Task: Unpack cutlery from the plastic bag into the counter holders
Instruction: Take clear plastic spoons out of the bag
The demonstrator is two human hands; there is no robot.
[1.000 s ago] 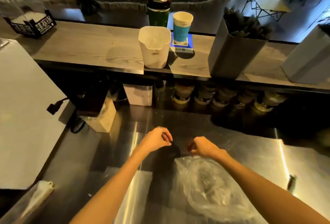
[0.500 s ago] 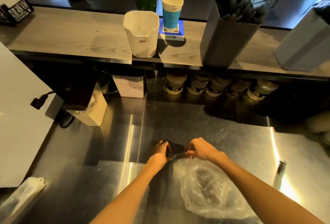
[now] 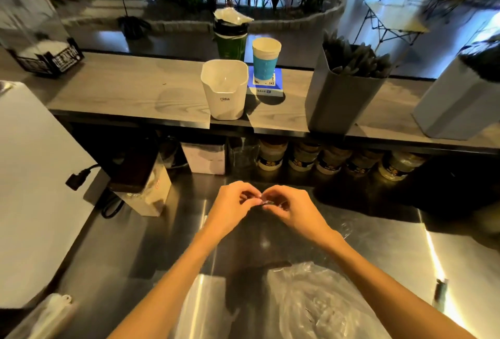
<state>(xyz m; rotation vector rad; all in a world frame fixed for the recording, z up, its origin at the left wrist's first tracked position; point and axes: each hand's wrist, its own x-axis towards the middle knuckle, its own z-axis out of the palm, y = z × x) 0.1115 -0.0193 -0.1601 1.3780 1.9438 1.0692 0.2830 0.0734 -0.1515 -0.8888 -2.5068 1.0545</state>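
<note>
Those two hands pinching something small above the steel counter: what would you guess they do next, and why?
Probably pull apart to open the small clear-wrapped item that the left hand and right hand pinch between them. The white holder on the shelf looks empty, and the plastic bag lies nearer, under the right forearm.

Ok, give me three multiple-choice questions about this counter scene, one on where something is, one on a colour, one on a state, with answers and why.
1. Where does the white holder stand?
A. On the wooden shelf
B. On the steel counter
C. Inside the plastic bag

2. What colour is the band on the paper cup?
A. Red
B. Blue
C. Yellow

3. What are the hands doing?
A. Resting flat
B. Hanging idle
C. Pinching something small together

Answers: 1 A, it sits on the wood beside the cup. 2 B, the band is blue. 3 C, the left hand and right hand meet fingertip to fingertip on a small item.
</note>
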